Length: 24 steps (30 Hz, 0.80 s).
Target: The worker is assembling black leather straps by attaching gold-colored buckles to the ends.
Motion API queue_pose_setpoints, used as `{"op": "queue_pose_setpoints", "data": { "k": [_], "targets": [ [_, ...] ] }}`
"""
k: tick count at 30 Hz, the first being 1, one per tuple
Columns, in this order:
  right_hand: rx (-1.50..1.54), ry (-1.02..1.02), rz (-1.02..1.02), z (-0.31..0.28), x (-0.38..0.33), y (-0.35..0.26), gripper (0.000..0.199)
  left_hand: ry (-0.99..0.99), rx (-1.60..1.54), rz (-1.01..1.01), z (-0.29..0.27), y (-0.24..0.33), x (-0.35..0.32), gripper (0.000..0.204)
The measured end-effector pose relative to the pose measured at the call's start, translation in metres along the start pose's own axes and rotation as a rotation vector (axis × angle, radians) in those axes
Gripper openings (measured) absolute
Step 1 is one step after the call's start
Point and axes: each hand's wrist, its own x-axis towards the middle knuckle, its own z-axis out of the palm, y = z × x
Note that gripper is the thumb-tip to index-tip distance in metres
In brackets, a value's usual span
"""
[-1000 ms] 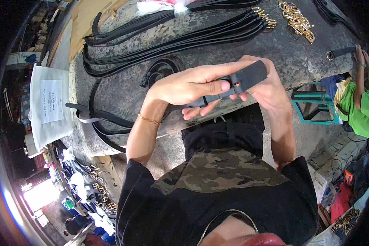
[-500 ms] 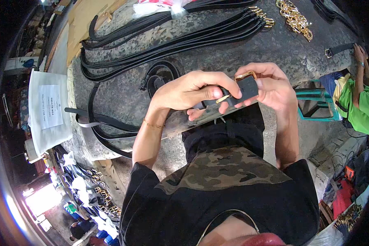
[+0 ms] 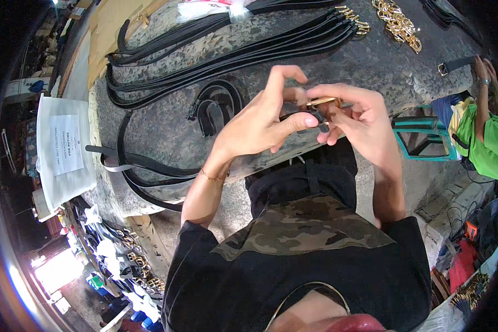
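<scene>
Between my hands, over the near edge of the table, is a black belt with a gold buckle. My right hand is closed on the buckle end, with its fingers curled round the gold frame. My left hand has its thumb stretched along the black strap beside the buckle. Its index finger is raised and bent, away from the strap, and the fingertips there are blurred. Most of the strap is hidden behind my fingers. A coiled black belt lies on the table just beyond my left hand.
Bundled black belts with gold ends stretch across the table. Gold buckles are heaped far right. Loose straps lie at left near a white printed sheet. Another person's hand touches a buckled strap above a green stool.
My left hand has opened its index finger upward and shifted slightly back from the buckle. My right hand has turned the buckle end, so the strap's flat black face no longer shows.
</scene>
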Motion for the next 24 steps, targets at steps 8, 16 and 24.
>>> {"op": "queue_pose_setpoints", "data": {
  "k": [8, 16, 24],
  "targets": [
    [-0.128, 0.044, -0.072, -0.003, 0.001, -0.010, 0.017, -0.136, 0.151, -0.121, -0.006, 0.000, -0.007, 0.036],
    [-0.202, -0.113, -0.038, -0.019, 0.013, 0.007, 0.023, -0.131, 0.167, -0.299, 0.002, 0.008, -0.009, 0.042],
    [-0.030, -0.190, -0.037, -0.027, 0.015, 0.012, 0.031, -0.129, 0.012, -0.247, -0.002, 0.001, -0.002, 0.028]
  ]
}}
